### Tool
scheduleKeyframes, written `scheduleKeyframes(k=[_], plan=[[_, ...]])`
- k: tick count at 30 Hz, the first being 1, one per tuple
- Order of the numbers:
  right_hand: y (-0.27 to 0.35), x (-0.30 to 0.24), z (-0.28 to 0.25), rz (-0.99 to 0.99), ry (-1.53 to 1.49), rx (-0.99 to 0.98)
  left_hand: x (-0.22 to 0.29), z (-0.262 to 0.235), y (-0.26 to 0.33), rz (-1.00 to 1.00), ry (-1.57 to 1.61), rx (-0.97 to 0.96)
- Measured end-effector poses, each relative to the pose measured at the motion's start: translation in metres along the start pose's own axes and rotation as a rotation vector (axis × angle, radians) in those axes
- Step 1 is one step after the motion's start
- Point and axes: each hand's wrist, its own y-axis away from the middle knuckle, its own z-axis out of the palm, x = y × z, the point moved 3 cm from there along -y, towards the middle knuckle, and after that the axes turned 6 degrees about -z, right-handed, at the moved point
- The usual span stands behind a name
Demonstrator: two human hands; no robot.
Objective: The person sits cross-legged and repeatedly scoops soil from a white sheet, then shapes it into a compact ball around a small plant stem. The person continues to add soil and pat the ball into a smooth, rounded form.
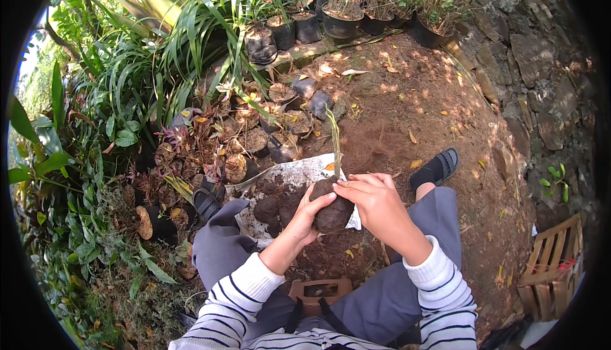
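Between my two hands is a dark, rounded ball of soil [334, 216] with a narrow green and yellowish plant shoot [336, 140] standing up from its top. My left hand [304, 217] cups the ball from the left, its thumb over the upper side. From the right, my right hand [377, 205] presses its fingers against the top of the ball, near the foot of the shoot. Below them a dirty white sheet [312, 167] lies on the ground, bearing loose dark soil and a separate soil clump [267, 209]. The shoot's roots are hidden in the ball.
Small soil-filled bags [254, 140] lie among dry leaves to the left. Black potted plants [342, 24] line the far edge. A stone wall [538, 57] runs along the right, with a wooden crate [552, 267] near it. A brown plastic stool [321, 289] shows between my legs.
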Motion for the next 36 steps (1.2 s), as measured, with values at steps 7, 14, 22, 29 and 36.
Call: scheduleKeyframes(k=[7, 14, 22, 29, 36], plan=[[0.003, 0.0, 0.014, -0.053, -0.001, -0.076, -0.021, -0.021, -0.012, -0.104, 0.115, -0.028], [-0.001, 0.005, 0.013, 0.049, -0.188, 0.019, -0.016, -0.016, -0.006, -0.063, 0.074, -0.141], [-0.004, 0.002, 0.002, 0.032, -0.184, 0.087, -0.007, 0.004, -0.001, 0.128, -0.088, -0.183], [-0.007, -0.008, 0.007, -0.105, -0.059, 0.051, 0.0, -0.003, 0.005, 0.056, -0.096, -0.11], [-0.007, -0.014, 0.003, -0.132, -0.038, 0.034, -0.004, -0.014, -0.001, 0.126, -0.11, -0.111]])
